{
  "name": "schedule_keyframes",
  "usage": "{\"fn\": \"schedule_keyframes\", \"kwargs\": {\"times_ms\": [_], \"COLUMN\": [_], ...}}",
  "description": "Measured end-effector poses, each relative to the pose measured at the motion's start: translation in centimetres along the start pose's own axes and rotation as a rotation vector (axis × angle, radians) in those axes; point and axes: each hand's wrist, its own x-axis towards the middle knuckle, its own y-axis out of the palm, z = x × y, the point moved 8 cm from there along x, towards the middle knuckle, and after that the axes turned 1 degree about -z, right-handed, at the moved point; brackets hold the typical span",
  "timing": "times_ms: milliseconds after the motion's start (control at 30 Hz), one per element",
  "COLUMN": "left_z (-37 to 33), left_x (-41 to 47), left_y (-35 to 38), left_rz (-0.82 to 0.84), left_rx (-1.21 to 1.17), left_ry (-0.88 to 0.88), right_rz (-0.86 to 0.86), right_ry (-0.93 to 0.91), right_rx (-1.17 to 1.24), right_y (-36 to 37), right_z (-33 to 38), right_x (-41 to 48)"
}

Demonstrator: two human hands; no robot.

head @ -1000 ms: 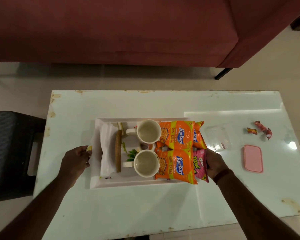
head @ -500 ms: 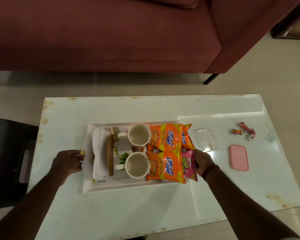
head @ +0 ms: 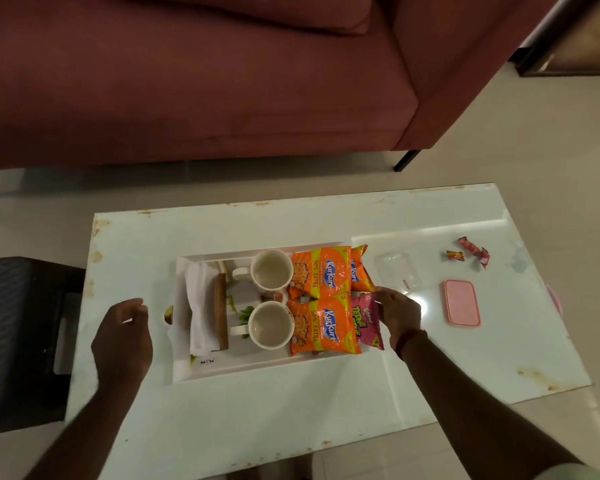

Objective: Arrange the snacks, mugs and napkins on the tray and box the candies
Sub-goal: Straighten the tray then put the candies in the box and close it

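A white tray (head: 222, 370) lies on the white table. It holds two cream mugs (head: 271, 277) (head: 271, 325), white napkins (head: 200, 306) in a wooden holder (head: 220, 315), three orange snack packets (head: 321, 277) (head: 323, 327) (head: 359, 271) and a pink packet (head: 366, 322). My left hand (head: 123, 337) hovers just left of the tray's gold handle (head: 168, 315), fingers curled and apart from it. My right hand (head: 397, 313) is at the tray's right end, its fingertips against the pink packet; its grip is hidden. Right of the tray are a clear box (head: 397, 271), a pink lid (head: 460, 303) and loose candies (head: 471, 252).
A maroon sofa (head: 187, 81) stands beyond the table's far edge. A dark stool or crate (head: 18, 341) sits against the table's left side. Rust-stained table edges show at the left and front right.
My left hand has let go of the tray's left handle and drawn back a little. The right hand stays at the tray's right end. The camera view has shifted.
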Motion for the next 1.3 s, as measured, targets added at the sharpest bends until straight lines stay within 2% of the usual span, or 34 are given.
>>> {"fn": "schedule_keyframes", "kwargs": {"times_ms": [100, 167, 267, 400, 600, 900, 1133, 1300], "left_z": [1.2, 2.5, 3.3, -3.0, -12.4, -22.9, -25.8, -25.3], "left_x": [-4.7, -8.3, -13.7, -22.0, -29.5, -30.5, -27.1, -23.8], "left_y": [-0.1, 1.3, 5.8, 11.2, 19.4, 30.3, 34.9, 37.3], "left_rz": [-0.051, -0.019, 0.225, 0.455, 0.426, 0.487, 0.371, 0.226], "left_rx": [-0.181, -0.221, -0.206, -0.088, 0.003, 0.046, 0.09, 0.072], "left_ry": [-0.048, -0.1, -0.124, 0.175, 0.338, 0.51, 0.487, 0.255], "right_rz": [-0.037, -0.05, -0.088, -0.135, -0.121, 0.094, 0.048, -0.032], "right_ry": [-0.077, -0.105, -0.152, -0.198, -0.217, -0.282, -0.365, -0.484], "right_rx": [-0.014, -0.038, -0.106, -0.21, -0.271, -0.232, -0.308, -0.446], "right_y": [-1.8, -3.2, -6.3, -10.9, -17.2, -22.2, -24.1, -23.7], "right_z": [0.6, 0.6, 0.4, -0.6, -1.3, 0.0, 2.4, 5.3], "right_x": [-1.5, -2.2, -2.6, -2.0, 1.6, 7.5, 12.8, 17.4]}}
